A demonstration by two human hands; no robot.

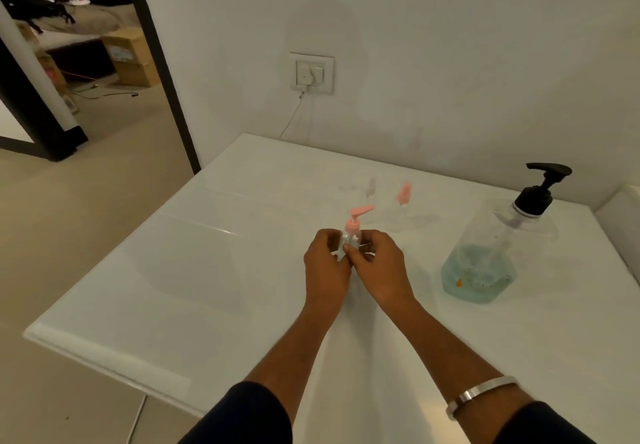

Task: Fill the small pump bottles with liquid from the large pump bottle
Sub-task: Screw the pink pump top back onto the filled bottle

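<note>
A room in a home is shown. A white table (pixel 173 288) is set against a wall with a plug socket (pixel 311 73). Boxes (pixel 130 57) and clothes (pixel 52 0) are seen through a doorway (pixel 152 63).

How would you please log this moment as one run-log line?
left hand: grips small pump bottle | right hand: grips same bottle | pink pump: still on | large pump bottle: untouched, right
</note>
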